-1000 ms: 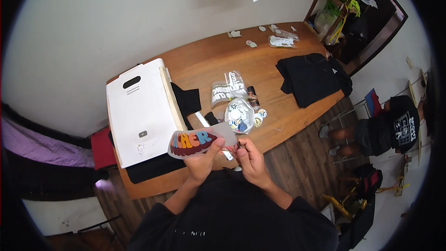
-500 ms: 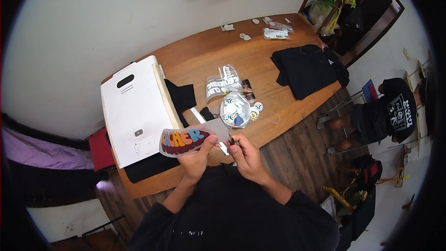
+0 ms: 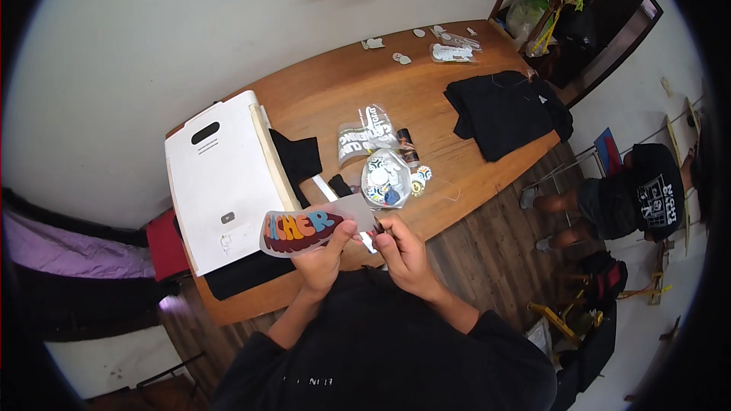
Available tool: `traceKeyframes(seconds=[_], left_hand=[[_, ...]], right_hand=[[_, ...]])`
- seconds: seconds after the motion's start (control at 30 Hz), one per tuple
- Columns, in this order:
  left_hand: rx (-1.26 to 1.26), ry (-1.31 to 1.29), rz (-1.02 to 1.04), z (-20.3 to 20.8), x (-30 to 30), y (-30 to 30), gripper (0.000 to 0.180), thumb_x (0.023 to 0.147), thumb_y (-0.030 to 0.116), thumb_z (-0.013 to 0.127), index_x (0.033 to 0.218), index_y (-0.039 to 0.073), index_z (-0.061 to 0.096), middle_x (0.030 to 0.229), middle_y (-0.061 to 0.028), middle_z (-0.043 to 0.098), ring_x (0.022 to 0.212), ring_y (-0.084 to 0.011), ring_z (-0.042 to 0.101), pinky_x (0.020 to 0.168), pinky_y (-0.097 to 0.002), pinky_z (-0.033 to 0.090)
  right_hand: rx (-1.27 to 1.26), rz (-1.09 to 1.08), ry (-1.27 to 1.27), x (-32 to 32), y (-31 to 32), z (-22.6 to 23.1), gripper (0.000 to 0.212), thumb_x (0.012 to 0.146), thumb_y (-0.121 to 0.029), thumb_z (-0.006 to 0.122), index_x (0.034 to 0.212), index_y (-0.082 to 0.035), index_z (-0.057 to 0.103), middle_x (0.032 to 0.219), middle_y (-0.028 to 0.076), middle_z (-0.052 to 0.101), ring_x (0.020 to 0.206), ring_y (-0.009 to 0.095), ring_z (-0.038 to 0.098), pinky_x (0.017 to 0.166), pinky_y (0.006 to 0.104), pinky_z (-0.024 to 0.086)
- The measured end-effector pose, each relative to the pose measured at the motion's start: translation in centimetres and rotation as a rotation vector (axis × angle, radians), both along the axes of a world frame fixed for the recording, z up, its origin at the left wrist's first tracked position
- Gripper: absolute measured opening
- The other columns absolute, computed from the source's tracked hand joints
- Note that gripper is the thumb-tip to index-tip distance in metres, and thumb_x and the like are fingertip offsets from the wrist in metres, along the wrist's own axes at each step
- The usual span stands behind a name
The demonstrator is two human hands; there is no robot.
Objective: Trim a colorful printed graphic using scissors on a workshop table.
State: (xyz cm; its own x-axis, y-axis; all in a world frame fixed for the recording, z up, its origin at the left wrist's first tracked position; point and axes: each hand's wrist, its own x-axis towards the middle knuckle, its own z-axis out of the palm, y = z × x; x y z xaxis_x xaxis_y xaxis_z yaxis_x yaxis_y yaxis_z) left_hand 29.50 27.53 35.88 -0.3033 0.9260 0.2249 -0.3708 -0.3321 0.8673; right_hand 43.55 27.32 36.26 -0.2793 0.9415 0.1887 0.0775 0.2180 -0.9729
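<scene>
My left hand (image 3: 324,262) is closed on a translucent transfer film (image 3: 354,209) with curved, multicoloured block letters over a dark red backing. Its thumb presses on the film near the right end. Close beside it, my right hand (image 3: 407,259) is closed at the film's right edge, around a small dark object mostly hidden by the fingers. A narrow white piece with a bit of red shows between the two hands. Just beyond them on the table stands a clear bowl (image 3: 403,202) holding round patterned stickers.
A white heat press-like machine (image 3: 236,183) stands at left, with black fabric (image 3: 297,154) beside it. Printed films (image 3: 356,144) and a dark bottle (image 3: 408,147) lie behind the bowl. Folded black shirts (image 3: 495,118) rest at the table's right. Another person (image 3: 647,190) is on the right.
Both hands and the film stay in nearly the same place. The other person at right has shifted slightly to the right and down.
</scene>
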Motion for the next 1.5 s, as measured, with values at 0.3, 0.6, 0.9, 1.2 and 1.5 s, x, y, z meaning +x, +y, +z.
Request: traceKeyframes(seconds=[0.3,0.6,0.9,1.2,1.5], left_hand=[[-0.008,-0.001,0.006,0.0,-0.2,0.0,0.029,0.080,-0.001,0.067,0.104,-0.005,0.050,0.081,-0.0097,0.062,0.068,-0.0136,0.061,0.062,-0.0248,0.052],[0.002,-0.031,-0.004,0.0,-0.1,0.0,0.033,0.080,-0.001,0.067,0.106,-0.006,0.048,0.082,-0.0106,0.062,0.068,-0.0142,0.061,0.064,-0.0255,0.053],[-0.082,0.205,-0.017,-1.1,-0.9,-0.5,0.050,0.072,0.003,0.076,0.112,-0.004,0.046,0.097,-0.0105,0.059,0.083,-0.0145,0.062,0.073,-0.0254,0.052],[-0.074,0.258,-0.071,-0.6,-0.9,-0.4,0.051,0.075,0.000,0.072,0.116,-0.001,0.042,0.100,-0.0118,0.057,0.085,-0.0149,0.061,0.075,-0.0263,0.052],[-0.051,0.270,-0.071,-0.3,-0.9,-0.3,0.052,0.074,0.001,0.072,0.117,-0.001,0.043,0.100,-0.0109,0.058,0.085,-0.0138,0.061,0.075,-0.0254,0.051]], right_hand=[[0.011,0.014,0.019,-0.3,0.2,0.2,0.013,0.093,-0.010,0.049,0.100,0.000,0.052,0.073,0.009,0.053,0.063,0.014,0.050,0.058,0.0260,0.041],[0.000,0.007,-0.008,-0.2,0.1,0.0,0.012,0.093,-0.010,0.049,0.099,0.000,0.052,0.074,0.010,0.054,0.062,0.015,0.051,0.058,0.0263,0.041],[0.006,0.007,0.014,-0.2,0.0,0.1,0.012,0.093,-0.010,0.049,0.098,0.000,0.052,0.078,0.011,0.058,0.068,0.018,0.059,0.061,0.0274,0.044],[-0.009,0.021,0.020,0.0,0.1,0.5,0.014,0.093,-0.010,0.049,0.098,0.003,0.052,0.082,0.013,0.062,0.077,0.021,0.064,0.067,0.0282,0.047],[0.032,0.005,0.019,-0.2,0.3,0.5,0.014,0.093,-0.009,0.050,0.097,0.003,0.053,0.081,0.013,0.062,0.077,0.021,0.064,0.066,0.0279,0.047]])
